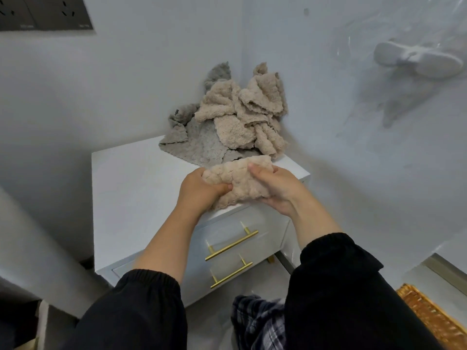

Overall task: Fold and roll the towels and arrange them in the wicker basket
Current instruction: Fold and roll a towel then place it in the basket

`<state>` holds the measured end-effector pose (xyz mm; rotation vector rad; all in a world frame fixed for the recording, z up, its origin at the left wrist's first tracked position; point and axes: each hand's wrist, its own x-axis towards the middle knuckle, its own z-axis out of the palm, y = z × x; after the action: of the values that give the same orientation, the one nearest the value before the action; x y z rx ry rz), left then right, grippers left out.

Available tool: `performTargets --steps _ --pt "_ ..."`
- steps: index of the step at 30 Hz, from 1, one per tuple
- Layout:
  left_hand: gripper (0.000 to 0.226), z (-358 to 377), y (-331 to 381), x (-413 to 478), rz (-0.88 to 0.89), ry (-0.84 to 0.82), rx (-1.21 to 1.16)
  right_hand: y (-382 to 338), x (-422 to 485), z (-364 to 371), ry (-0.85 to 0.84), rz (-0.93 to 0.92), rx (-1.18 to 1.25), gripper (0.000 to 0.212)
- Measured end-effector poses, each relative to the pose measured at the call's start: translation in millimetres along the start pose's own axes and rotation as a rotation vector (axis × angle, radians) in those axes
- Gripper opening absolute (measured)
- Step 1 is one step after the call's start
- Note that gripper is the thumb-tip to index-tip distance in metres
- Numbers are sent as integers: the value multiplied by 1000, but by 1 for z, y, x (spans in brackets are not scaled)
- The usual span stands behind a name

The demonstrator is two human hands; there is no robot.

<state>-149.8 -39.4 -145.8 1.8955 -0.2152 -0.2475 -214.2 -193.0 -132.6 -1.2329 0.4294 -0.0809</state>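
Observation:
A beige fluffy towel (238,181), bunched into a thick roll, sits between both hands above the front edge of the white nightstand (134,188). My left hand (199,189) grips its left end, thumb over the top. My right hand (276,190) holds its right end, thumb pressing the upper side. Behind, a heap of loose beige towels (249,114) lies on grey towels (199,145) in the back corner of the nightstand top. A corner of the wicker basket (429,317) shows at the lower right, its inside out of view.
The nightstand has two drawers with gold bar handles (231,245). Walls close in behind and to the right. A white hanger-like object under clear plastic (417,60) hangs on the right wall. Dark socket plates (45,12) sit at the upper left.

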Motion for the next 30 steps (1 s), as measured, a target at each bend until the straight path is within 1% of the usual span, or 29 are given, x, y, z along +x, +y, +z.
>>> performTargets --steps 2,5,7,10,13,17,20,22,24,25,27,28,29,30 --pt "35 20 9 -4 16 -54 -17 5 -9 -16 180 -100 -56 22" --pt "36 52 22 -19 27 -162 -70 8 -34 -46 425 -321 -251 11" --pt "38 73 26 -34 33 -253 -97 8 -56 -66 537 -418 -390 15" --pt "39 111 31 -67 5 -420 -149 3 -98 -101 699 -526 -490 24" --pt "42 143 37 -96 -67 -603 -247 -1 -141 -131 773 -577 -513 24" --pt "49 177 56 -116 -124 -778 -222 -1 -186 -170 850 -637 -488 25" --pt "43 214 63 -137 -195 -887 -224 1 -205 -207 945 -592 -397 35" --pt "38 243 62 -151 -248 -944 -207 4 -213 -240 995 -485 -321 44" --pt "32 267 56 -163 -320 -1002 -206 11 -217 -269 998 -365 -279 53" --pt "29 279 51 -168 -356 -1027 -205 15 -218 -284 997 -297 -273 55" --pt "24 301 38 -178 -408 -1029 -198 29 -221 -309 993 -175 -212 48" --pt "23 311 30 -182 -422 -997 -212 37 -221 -319 965 -139 -97 44" --pt "24 326 22 -186 -446 -958 -231 47 -222 -330 911 -115 112 44" --pt "25 337 16 -189 -471 -908 -256 57 -222 -337 801 -107 369 49"
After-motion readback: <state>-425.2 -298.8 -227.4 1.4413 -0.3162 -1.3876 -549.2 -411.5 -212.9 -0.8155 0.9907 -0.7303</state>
